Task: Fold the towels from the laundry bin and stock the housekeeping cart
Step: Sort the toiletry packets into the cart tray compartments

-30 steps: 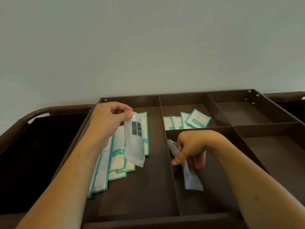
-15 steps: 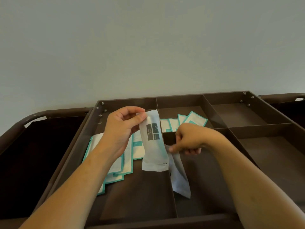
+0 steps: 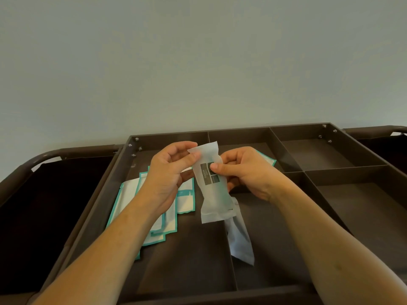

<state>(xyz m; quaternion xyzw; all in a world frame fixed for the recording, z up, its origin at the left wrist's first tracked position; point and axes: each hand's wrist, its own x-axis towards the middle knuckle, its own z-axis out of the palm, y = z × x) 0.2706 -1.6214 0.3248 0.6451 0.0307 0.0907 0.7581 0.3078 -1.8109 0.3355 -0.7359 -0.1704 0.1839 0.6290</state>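
Head view: frosted white plastic sachet with a dark grey label [image 3: 210, 183] held upright above the dark brown compartmented cart tray [image 3: 326, 172], pinched at its top corner by left hand [image 3: 169, 172], gripped at the label by right hand [image 3: 246, 170]. Second frosted white sachet [image 3: 240, 241] lying in the middle compartment below. Teal-edged flat paper packets [image 3: 169, 216] fanned in the left compartment.

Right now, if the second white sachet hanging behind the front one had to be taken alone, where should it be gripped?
Probably its free lower end, pinched across the flat faces from the right: the second white sachet's top is hidden behind the front sachet and the right hand.
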